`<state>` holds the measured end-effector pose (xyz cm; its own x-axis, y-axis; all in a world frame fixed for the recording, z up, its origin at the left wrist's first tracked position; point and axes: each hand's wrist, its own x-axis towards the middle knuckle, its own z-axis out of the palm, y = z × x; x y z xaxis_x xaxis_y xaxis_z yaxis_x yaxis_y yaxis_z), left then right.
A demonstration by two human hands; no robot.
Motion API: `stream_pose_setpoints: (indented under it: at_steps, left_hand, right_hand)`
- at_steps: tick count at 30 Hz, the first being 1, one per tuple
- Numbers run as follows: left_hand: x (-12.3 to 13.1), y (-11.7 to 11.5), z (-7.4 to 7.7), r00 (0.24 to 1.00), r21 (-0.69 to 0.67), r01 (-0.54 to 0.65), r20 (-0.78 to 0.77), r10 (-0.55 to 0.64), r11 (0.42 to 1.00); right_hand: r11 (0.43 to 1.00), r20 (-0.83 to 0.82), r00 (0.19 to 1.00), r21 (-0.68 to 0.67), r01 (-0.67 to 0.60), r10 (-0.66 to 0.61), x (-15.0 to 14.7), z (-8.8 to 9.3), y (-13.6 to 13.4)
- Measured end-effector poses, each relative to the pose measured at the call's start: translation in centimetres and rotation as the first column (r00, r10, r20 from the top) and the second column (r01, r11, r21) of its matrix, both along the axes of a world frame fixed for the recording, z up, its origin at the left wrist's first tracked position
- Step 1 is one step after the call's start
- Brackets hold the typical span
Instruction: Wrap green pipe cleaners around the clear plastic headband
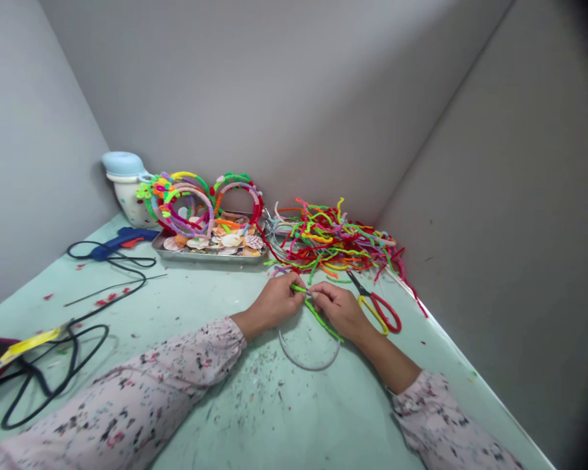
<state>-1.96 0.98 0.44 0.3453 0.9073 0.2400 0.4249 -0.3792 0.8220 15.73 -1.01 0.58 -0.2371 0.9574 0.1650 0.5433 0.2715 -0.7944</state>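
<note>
My left hand (281, 299) is closed, its thumb and fingers pinching a bright green pipe cleaner (324, 321). A short piece of the green shows at the fingertips, and a longer length slants down under my right hand. Facing it, my right hand (340, 308) pinches a thin grey end between thumb and forefinger, close to the left fingertips. Below both hands curves a thin grey headband (308, 369); its upper parts are hidden by the hands. Just right of my right hand lie open scissors (379, 310) with red and yellow handles.
Behind my hands stands a metal tray (215, 257) of shells (230, 240), with wrapped headbands (189, 205) on it. A heap of coloured pipe cleaners (333, 238) lies to its right. At left are a blue glue gun (112, 247), black cord (105, 333) and a lidded cup (127, 189).
</note>
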Motion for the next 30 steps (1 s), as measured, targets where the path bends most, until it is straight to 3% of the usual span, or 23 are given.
stream_pose_setpoints:
  at_steps: [30]
  left_hand:
    - [0.13,0.06,-0.09,1.000,0.039,-0.006,0.017,0.005,0.999]
  right_hand:
    - [1.000,0.019,1.000,0.009,-0.019,0.019,-0.15,0.09,0.01]
